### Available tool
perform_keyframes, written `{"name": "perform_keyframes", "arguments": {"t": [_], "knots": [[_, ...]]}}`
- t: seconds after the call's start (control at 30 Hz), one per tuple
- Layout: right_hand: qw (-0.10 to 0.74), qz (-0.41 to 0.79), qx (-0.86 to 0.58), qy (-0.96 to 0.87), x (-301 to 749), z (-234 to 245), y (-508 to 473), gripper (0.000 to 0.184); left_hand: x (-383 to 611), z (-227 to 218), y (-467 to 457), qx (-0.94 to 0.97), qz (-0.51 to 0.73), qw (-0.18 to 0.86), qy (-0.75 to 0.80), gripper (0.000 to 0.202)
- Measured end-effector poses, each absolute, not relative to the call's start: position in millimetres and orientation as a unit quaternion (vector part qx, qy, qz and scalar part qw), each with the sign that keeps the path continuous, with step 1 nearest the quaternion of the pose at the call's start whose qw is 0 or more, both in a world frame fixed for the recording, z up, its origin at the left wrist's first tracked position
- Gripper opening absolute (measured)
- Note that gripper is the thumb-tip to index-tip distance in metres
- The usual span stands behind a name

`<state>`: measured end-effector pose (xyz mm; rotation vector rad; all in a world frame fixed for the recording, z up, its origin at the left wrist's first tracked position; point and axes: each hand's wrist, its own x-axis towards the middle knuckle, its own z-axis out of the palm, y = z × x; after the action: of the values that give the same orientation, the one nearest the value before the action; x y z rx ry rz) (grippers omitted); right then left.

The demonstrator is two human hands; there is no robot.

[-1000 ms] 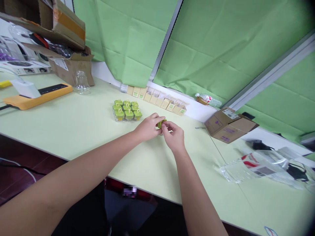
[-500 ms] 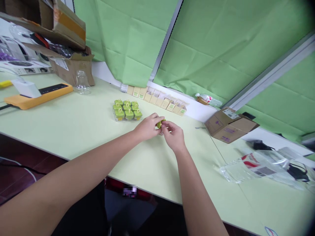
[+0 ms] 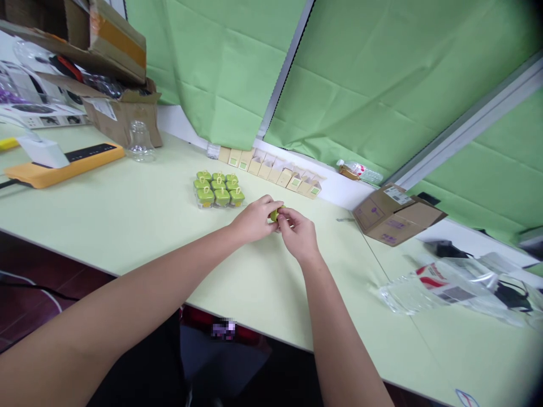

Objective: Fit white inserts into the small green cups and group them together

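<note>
1. Pale green tabletop (image 3: 127,226) with green curtains (image 3: 382,85) hanging behind it, and clutter pushed out to the edges.
2. Your left hand (image 3: 254,219) and right hand (image 3: 299,234) meet in the middle of the tabletop, just above it. Both are pinched onto one small green piece (image 3: 275,214).
3. The fingers (image 3: 290,215) of both hands are closed on that piece from opposite sides, so most of it is covered. Only a sliver of yellow-green shows between them, and you can't really tell its shape from here.
4. As for progress, I'd say it's early on. A clear tray (image 3: 218,189) just left and far of your hands holds nine matching green pieces in a three-by-three block. They look squarish and glossy, each with a little pale loop on top. All nine sit neatly, so only the one in your hands seems to be in play.
5. A row of little boxes (image 3: 271,168) stands along the far edge, cream with green squares. I can't tell if anything's inside them.
6. To the right there's a brown carton (image 3: 396,215) and a crinkly plastic bag (image 3: 441,288), both well apart from your hands.
</note>
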<state>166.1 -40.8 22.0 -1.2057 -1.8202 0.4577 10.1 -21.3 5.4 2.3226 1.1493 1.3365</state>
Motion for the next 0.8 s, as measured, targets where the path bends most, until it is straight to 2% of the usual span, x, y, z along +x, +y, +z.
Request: {"name": "perform_keyframes", "arguments": {"t": [0.33, 0.57, 0.8], "knots": [[0.399, 0.126, -0.477, -0.773, 164.1, 28.5, -47.4, 0.020, 9.4, 2.0, -20.0, 0.798, 0.448, 0.108, 0.388, 0.039], [0.427, 0.262, -0.467, -0.728, 172.7, 24.6, -37.1, 0.027, 8.0, 7.2, -21.1, 0.793, 0.457, 0.121, 0.384, 0.035], [0.419, 0.277, -0.450, -0.739, 174.3, 23.7, -36.4, 0.026, 8.2, 6.7, -21.0, 0.794, 0.458, 0.134, 0.376, 0.037]]}}
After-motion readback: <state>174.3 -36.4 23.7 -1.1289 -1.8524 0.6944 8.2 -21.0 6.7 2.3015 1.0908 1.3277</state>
